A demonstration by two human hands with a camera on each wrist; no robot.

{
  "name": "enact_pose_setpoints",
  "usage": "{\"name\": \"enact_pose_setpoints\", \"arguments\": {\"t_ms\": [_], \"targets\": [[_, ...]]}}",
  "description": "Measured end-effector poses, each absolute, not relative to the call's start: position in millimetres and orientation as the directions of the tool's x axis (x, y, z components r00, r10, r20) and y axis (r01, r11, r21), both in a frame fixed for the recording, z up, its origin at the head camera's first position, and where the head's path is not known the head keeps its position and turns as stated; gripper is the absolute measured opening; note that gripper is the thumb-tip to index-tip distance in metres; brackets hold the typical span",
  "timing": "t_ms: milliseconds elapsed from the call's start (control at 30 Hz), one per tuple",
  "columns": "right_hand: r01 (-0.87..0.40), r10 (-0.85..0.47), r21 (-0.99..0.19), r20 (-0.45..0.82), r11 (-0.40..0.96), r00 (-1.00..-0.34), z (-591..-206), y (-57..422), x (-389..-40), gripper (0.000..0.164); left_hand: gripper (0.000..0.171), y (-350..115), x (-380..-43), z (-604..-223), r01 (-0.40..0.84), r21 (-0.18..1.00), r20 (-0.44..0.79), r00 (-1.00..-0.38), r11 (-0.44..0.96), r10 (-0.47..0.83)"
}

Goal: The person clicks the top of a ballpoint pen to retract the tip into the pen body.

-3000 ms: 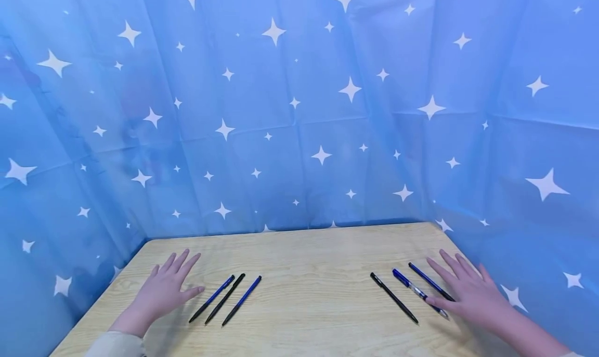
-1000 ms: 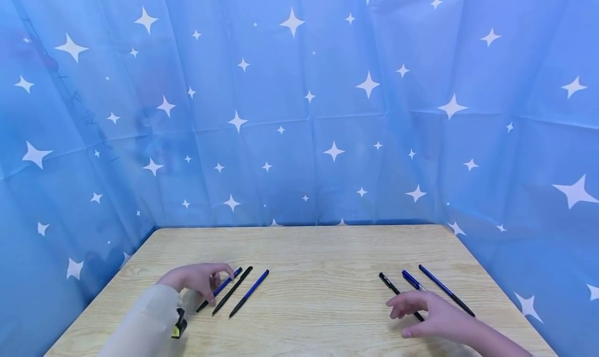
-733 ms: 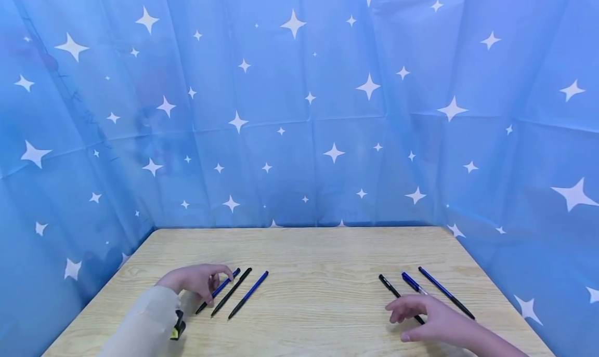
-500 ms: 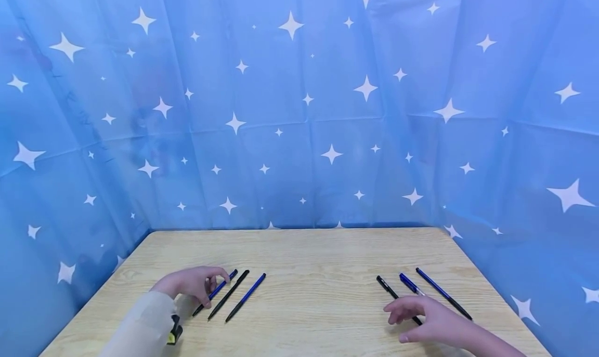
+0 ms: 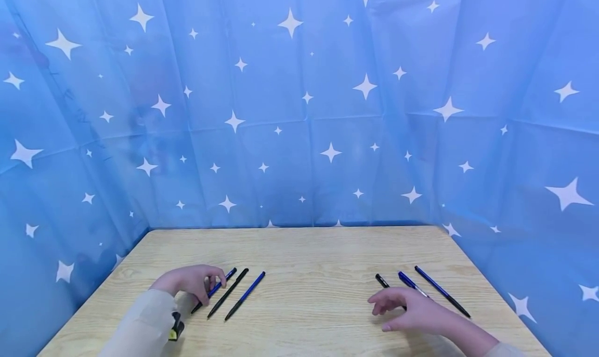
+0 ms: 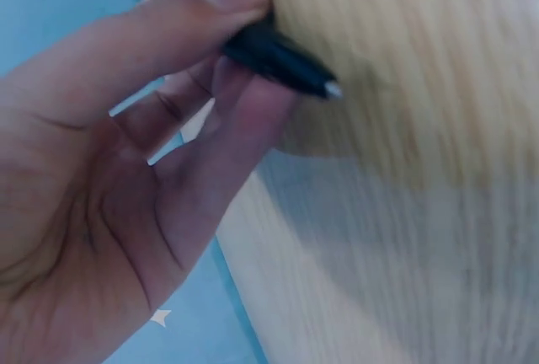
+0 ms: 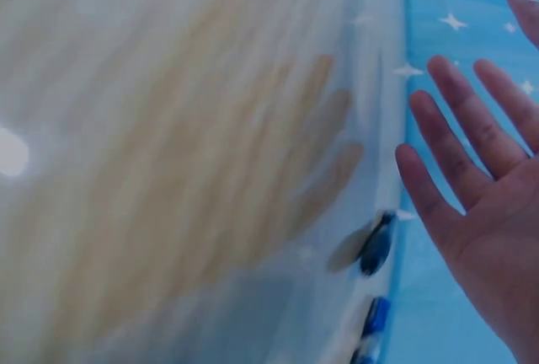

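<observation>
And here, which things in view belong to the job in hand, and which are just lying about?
Job in hand:
left hand, pinching the leftmost blue pen
right hand, over the right-side black pen, contact unclear

Lying about, seemingly, though perhaps used later:
left-side black pen
other left-side blue pen
blue-capped pen
rightmost blue pen

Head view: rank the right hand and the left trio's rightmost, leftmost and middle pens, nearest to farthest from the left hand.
1. Leftmost pen: pinched by the left hand.
2. Middle pen: black, just right of it.
3. Rightmost pen: beyond the middle one.
4. Right hand: far over to the right.
</observation>
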State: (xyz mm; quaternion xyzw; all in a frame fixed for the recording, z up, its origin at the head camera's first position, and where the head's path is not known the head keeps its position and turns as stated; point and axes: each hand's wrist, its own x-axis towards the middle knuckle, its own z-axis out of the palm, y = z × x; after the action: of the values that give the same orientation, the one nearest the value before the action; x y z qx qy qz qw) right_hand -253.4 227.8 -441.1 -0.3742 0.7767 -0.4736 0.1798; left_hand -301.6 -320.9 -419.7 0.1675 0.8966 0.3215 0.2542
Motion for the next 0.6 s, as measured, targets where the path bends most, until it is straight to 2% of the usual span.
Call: {"name": "enact_pose_setpoints", "arguments": {"t_ms": [333,600], "targets": [[-0.447,-0.745,-0.844,0.089,0.296,-0.661,-431,197,-265,0.047,0.054,-311,-297,-405,0.088,0.508,-0.426,-0.839,0.857,0.339],[-0.420,-0.716,-0.855,0.086,0.304,-0.693,-427,179,-272,0.046,0.058,-296,-297,-383,0.128,0.566,-0.385,-0.832,0.814,0.398]]}}
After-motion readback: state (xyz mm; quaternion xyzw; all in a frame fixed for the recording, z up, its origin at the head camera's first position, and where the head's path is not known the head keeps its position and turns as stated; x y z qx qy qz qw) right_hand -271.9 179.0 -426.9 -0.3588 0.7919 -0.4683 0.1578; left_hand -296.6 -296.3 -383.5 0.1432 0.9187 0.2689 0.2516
